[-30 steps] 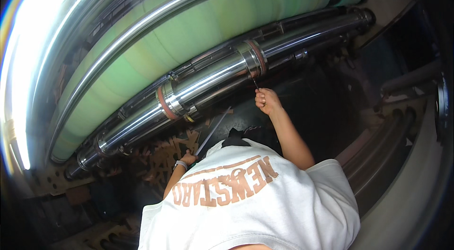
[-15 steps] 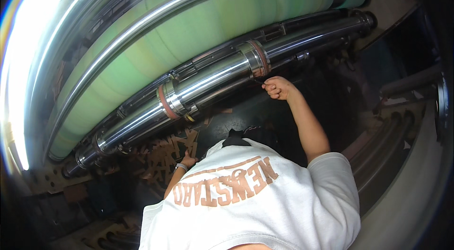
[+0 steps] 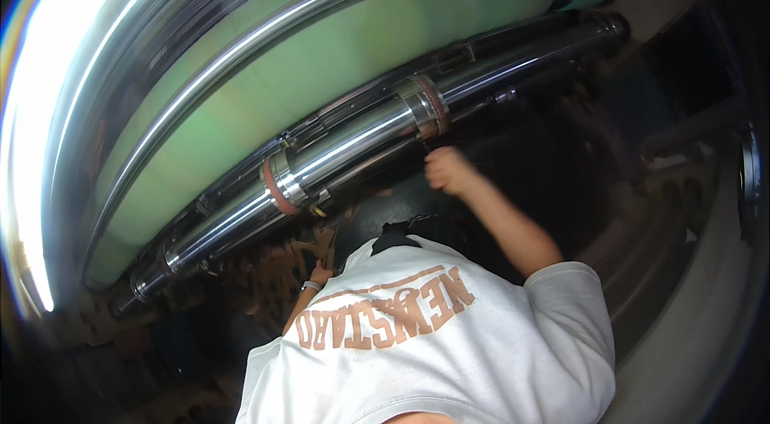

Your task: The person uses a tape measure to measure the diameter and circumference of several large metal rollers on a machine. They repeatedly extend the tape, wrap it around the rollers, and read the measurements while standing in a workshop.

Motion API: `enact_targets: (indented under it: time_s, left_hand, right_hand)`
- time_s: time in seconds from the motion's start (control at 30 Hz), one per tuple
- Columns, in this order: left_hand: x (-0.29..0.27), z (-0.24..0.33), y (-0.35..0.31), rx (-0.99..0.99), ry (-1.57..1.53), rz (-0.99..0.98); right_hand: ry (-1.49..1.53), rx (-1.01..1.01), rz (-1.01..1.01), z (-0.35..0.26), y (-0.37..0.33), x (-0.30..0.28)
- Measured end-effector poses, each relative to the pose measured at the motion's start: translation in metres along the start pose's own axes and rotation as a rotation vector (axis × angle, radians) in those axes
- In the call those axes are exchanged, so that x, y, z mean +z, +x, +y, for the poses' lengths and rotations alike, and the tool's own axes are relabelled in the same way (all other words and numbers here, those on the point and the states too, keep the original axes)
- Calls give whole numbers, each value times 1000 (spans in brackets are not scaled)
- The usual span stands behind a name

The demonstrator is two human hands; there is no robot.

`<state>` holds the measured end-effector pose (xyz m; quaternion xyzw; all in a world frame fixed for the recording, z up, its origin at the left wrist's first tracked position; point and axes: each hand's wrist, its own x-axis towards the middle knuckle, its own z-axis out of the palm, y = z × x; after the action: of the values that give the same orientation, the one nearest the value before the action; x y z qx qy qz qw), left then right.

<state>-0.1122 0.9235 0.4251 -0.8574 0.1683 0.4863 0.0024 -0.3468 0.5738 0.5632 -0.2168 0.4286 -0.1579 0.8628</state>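
My right hand is closed in a fist, slightly blurred, just below the right metal collar with its reddish-brown ring. From the fist a thin dark tool reaches up toward that collar; its exact kind and tip are not clear. The collar sits around a long shiny steel shaft. A second collar, also with a reddish-brown ring, is further left on the shaft. My left hand is low beside my body, next to brown strips; its fingers are too small and dim to read.
Behind the shaft lies a wide pale green roller, crossed by a curved polished bar. Bright light glares at the far left. A dark surface is in front of me, and grey rollers are dim at the right.
My right hand has moved a little left and down, with the thin tool now more upright beneath the right collar. The left hand has barely shifted.
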Motion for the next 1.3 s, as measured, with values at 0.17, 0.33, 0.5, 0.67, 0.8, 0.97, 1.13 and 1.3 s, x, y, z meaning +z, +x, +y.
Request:
enact_targets:
  time_s: [0.17, 0.33, 0.5, 0.67, 0.8, 0.97, 1.13, 1.3]
  left_hand:
    - [-11, -2, 22, 100, -17, 51]
    - [-16, -9, 17, 212, -134, 71]
    - [21, -96, 77, 82, -132, 10]
    - [12, -99, 55, 20, -166, -80]
    - [19, -119, 61, -20, -99, -22]
    - [13, -121, 83, 58, -53, 6]
    - [-9, -72, 75, 202, -95, 65]
    - [7, -118, 145, 136, -309, -13]
  right_hand:
    - [264, -317, 91, 59, 22, 52]
    - [275, -365, -112, 64, 60, 13]
    - [119, -488, -111, 45, 69, 4]
    - [-27, -644, -25, 43, 46, 1]
    - [-282, -710, 25, 25, 4, 15]
    - [-742, -996, 185, -6, -16, 29]
    - [-1386, -1359, 352, -38, -33, 15]
    - [-1195, -1417, 379, -42, -32, 14]
